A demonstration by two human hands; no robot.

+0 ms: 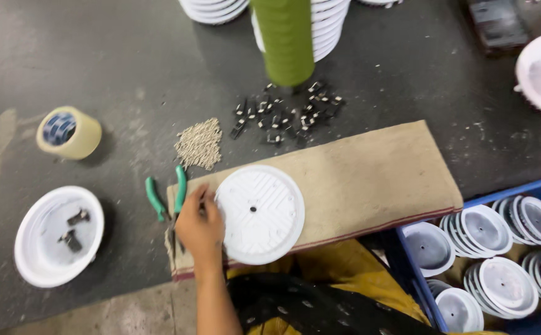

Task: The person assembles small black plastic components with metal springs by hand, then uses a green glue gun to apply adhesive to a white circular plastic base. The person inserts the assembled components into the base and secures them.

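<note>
Left hand at the disc rim; right hand out of sight.

We find the round white plastic disc [259, 214] lying flat on the tan felt pad [370, 177], seemingly for cushioning; our left hand [200, 228] is curled against its left edge, steadying it. Green-handled pliers [166, 201] lie just left.

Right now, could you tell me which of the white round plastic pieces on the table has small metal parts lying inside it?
The white dish at the table's left edge, beside the tape roll; two dark metal clips lie inside it, unlike the others.

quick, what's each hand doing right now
Left hand: fingers curled at the edge of the white round disc; grip cannot be told.
Right hand: not in view.
</note>
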